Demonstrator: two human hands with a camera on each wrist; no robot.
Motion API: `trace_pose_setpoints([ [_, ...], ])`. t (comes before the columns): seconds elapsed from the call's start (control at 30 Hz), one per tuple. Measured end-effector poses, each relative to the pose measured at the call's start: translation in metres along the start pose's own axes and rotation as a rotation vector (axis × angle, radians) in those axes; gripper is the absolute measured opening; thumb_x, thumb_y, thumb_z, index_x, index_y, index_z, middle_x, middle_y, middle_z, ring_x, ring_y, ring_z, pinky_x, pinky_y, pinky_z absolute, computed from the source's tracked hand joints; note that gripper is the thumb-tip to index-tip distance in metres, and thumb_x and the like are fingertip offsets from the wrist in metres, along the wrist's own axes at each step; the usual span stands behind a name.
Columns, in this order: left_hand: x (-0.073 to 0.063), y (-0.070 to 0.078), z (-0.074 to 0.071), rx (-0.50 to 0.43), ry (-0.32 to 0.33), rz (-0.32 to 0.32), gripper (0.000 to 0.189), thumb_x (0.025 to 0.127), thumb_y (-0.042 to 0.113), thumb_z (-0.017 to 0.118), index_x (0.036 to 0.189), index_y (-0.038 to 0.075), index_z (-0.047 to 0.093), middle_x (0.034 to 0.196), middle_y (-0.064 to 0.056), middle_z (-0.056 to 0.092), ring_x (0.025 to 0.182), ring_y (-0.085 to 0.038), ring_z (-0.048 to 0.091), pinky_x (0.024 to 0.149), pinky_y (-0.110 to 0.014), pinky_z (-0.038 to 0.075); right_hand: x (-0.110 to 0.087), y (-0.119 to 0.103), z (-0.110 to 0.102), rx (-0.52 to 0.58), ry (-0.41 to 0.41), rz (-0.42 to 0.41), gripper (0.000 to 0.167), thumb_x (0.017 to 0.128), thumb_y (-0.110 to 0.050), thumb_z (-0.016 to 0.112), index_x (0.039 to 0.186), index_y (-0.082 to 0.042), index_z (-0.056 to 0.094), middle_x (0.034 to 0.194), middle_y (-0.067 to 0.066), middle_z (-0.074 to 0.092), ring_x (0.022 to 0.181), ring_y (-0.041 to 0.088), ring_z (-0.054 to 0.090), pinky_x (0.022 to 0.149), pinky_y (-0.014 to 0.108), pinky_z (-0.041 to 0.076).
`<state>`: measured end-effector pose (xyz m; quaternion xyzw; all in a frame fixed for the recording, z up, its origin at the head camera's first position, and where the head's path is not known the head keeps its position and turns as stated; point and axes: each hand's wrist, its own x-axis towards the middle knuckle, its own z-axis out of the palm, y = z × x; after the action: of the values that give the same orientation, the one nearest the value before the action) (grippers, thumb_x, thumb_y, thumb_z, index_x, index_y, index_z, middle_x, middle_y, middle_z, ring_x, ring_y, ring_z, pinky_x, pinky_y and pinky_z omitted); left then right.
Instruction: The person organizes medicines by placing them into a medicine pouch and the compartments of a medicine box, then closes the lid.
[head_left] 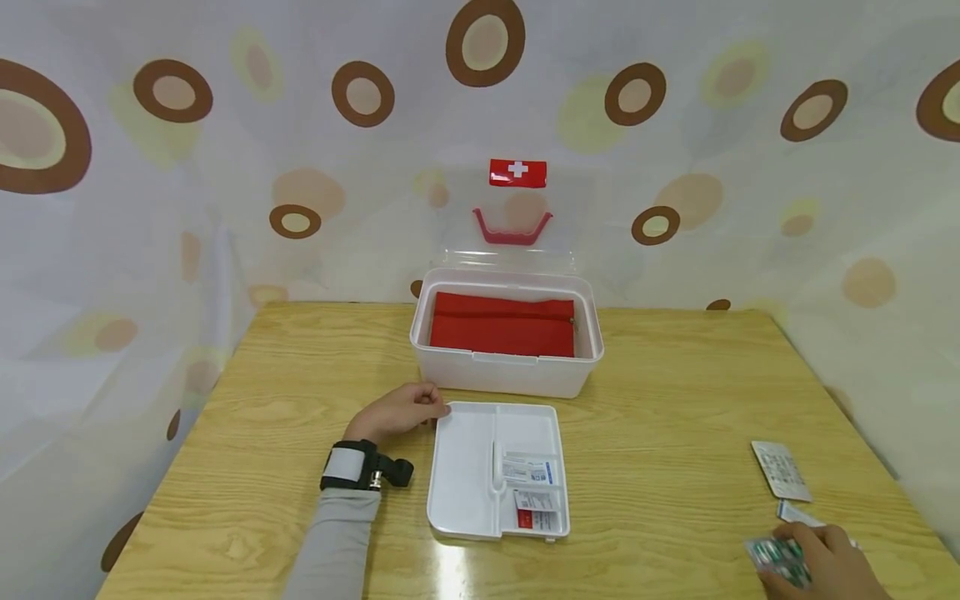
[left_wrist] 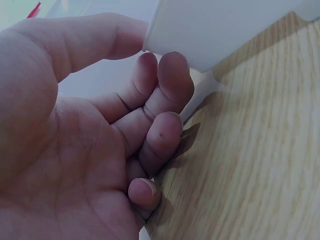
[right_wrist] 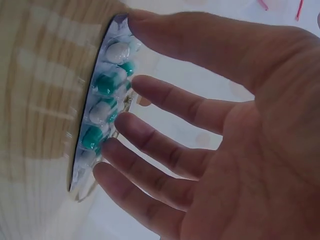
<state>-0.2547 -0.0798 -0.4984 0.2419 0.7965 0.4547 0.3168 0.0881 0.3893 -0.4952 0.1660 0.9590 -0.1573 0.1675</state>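
Green-and-white capsule pack (head_left: 780, 560) sits against the extended fingers of the right hand (head_left: 828, 565). The left hand (head_left: 399, 412), fingers curled, pinches the white tray (head_left: 461, 467) at one corner.

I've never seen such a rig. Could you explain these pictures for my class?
No robot here: a person works bare-handed. The widest picture is taken from the head, the others from each wrist. On the wooden table stands an open first-aid box with a red zippered pouch inside. Before it lies a white divided tray holding small packets. The left hand pinches the tray's corner; the right hand holds a blister pack of green-and-white capsules. Near it lie a silver blister pack and a partly hidden item.
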Motion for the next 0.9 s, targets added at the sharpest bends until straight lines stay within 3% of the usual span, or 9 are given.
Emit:
trace_pose_setpoints([
  [0.13,-0.001,0.002,-0.001,-0.009,0.005,-0.009,0.020,0.099,0.023,0.064,0.090,0.006,0.062,0.083,-0.007,0.061,0.080,-0.020,0.054,0.073,-0.030,0.041,-0.001,-0.003,0.002,-0.008,0.043,-0.019,0.052,0.089,-0.041,0.075,0.119,-0.001,0.061,0.107,0.030,0.054,0.089,0.037,0.060,0.071,0.056,0.051],
  [0.4,-0.002,0.006,0.001,-0.007,0.008,-0.015,0.018,0.099,0.022,0.064,0.090,0.006,0.062,0.083,-0.007,0.060,0.079,-0.020,0.053,0.072,-0.029,0.040,-0.001,-0.016,0.009,0.000,0.056,-0.096,0.051,0.087,-0.038,0.078,0.118,-0.002,0.060,0.110,0.028,0.054,0.090,0.036,0.060,0.070,0.054,0.052],
  [0.5,-0.003,0.006,-0.001,-0.001,0.018,-0.020,0.019,0.100,0.023,0.063,0.090,0.006,0.062,0.082,-0.007,0.060,0.079,-0.020,0.052,0.071,-0.029,0.038,0.003,-0.023,0.013,-0.027,0.146,-0.199,0.046,0.081,-0.030,0.084,0.113,-0.006,0.062,0.106,0.018,0.057,0.090,0.030,0.058,0.070,0.050,0.050],
  [0.63,-0.002,0.005,-0.002,0.015,0.022,-0.018,0.020,0.100,0.023,0.063,0.090,0.006,0.063,0.082,-0.007,0.061,0.078,-0.019,0.052,0.070,-0.029,0.038,0.008,-0.033,0.016,-0.055,0.286,-0.357,0.047,0.071,-0.024,0.091,0.108,-0.011,0.064,0.102,0.006,0.056,0.081,0.013,0.051,0.066,0.034,0.046],
  [0.73,-0.001,0.003,-0.002,0.023,0.011,-0.015,0.020,0.099,0.024,0.064,0.090,0.006,0.063,0.082,-0.006,0.061,0.077,-0.019,0.051,0.069,-0.029,0.038,0.012,-0.042,0.016,-0.040,0.309,-0.445,0.048,0.070,-0.021,0.091,0.108,-0.012,0.064,0.102,0.006,0.056,0.077,0.006,0.048,0.061,0.025,0.040],
  [0.9,0.000,0.000,-0.001,0.013,0.010,-0.012,0.019,0.098,0.024,0.065,0.090,0.006,0.063,0.081,-0.006,0.061,0.074,-0.018,0.050,0.067,-0.029,0.038,0.019,-0.068,0.018,-0.028,0.352,-0.605,0.047,0.068,-0.018,0.092,0.106,-0.021,0.064,0.105,-0.003,0.052,0.084,0.002,0.043,0.065,0.025,0.037],
])
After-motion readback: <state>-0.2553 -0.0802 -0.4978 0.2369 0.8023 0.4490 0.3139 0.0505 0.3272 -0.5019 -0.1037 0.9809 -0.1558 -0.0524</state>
